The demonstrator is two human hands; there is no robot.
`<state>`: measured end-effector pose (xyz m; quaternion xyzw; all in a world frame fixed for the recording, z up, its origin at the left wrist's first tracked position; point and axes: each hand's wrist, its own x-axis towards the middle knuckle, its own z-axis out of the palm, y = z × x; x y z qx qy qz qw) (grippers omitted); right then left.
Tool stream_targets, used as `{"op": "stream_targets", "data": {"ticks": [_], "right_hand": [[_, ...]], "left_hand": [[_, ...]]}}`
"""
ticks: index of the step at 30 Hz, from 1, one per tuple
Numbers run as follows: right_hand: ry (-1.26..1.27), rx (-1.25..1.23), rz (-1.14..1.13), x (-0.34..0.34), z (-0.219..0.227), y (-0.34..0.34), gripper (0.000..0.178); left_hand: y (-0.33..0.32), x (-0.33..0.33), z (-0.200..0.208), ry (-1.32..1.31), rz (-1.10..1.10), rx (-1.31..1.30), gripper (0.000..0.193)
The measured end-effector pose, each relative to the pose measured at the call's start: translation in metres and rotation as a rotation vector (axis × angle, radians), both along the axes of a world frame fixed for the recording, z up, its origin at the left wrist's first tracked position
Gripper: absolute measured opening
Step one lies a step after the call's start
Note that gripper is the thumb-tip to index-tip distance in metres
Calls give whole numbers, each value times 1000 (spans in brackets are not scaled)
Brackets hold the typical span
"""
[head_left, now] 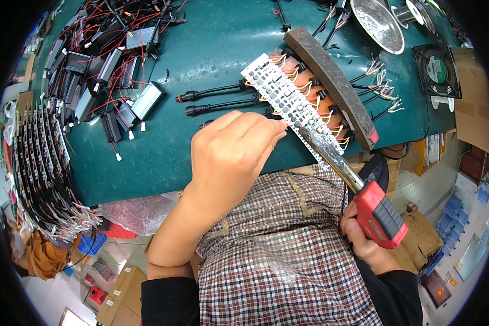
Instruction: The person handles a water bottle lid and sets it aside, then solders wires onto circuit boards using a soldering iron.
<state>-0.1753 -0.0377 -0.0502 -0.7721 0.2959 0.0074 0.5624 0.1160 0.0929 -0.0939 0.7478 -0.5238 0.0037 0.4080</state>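
A white circuit board panel (288, 95) packed with small parts lies slantwise near the green table's front edge. Red, yellow and white wires join its right side, beside a heavy dark bar (331, 81) with a red end. My left hand (228, 149) is closed in a pinch at the board's left edge; its fingertips hide what they hold. Black cables with round connectors (217, 95) stick out left of the board, above this hand. My right hand (361, 239) grips the red and black handle of a soldering iron (377, 214), whose metal barrel slants over the board's lower part.
Dark metal-cased modules with red wires (108, 65) are heaped at the far left of the table (130, 182). Stacked wired boards (43, 163) stand at the left edge. A metal dish (383, 27), a spool (407, 15) and a black fan (437, 70) sit at the far right.
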Motion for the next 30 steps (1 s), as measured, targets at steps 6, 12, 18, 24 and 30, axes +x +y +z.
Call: {"op": "stream_targets", "data": {"ticks": [6,12,18,24,30], "right_hand": [[19,-9,-22,0,-2,4,18],[35,-23,-28,3,-2,5,17],[50,7,-64,3,0,7,17],[82,-4,-28,1,6,6,15],[75,92,-71,1,10,8,12]], "left_hand": [[1,2,-2,-17,-11,4,17],[0,3,-3,-48,-16,-4,15],[0,3,-3,-80,-15,1,16],[0,4,-3,-92,-23,-10,16],[0,4,-2,-97,-26,-9,16]]}}
